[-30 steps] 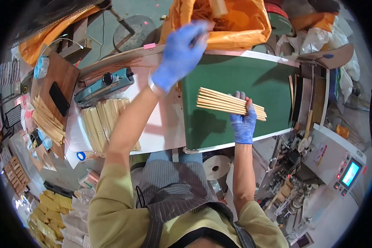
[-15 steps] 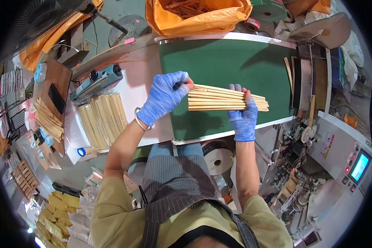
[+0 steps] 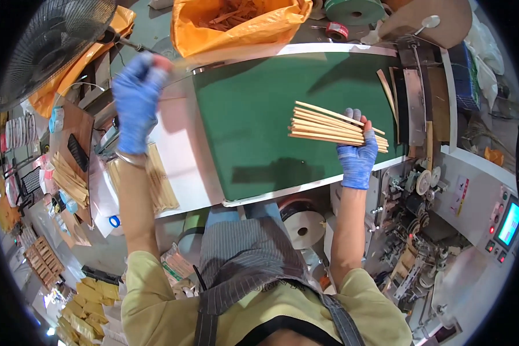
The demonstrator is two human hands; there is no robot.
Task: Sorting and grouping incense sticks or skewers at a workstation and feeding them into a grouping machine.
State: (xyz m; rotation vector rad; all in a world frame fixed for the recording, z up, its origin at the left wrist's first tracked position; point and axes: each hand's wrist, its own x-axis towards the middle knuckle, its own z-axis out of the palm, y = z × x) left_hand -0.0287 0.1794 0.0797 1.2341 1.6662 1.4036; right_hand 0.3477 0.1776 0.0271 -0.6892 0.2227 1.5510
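A fanned bundle of pale wooden chopsticks lies in my right hand, which is closed round their right ends above the green belt. The hand wears a blue glove with bare fingertips. My left hand, gloved the same way and smeared by motion, is raised at the left of the belt, near the fan. From its pinched fingers a faint, blurred chopstick stretches right, past the front of the orange sack.
The green belt has a white rim. Beyond it stands an orange sack of wood scraps. Loose wooden strips lie at its right end, beside machinery and a lit control screen. A fan stands upper left; packed sticks lie below.
My left hand has swung up and left, away from the bundle, with a blurred stick trailing from it. My right hand has shifted slightly right with the bundle, whose sticks are more fanned.
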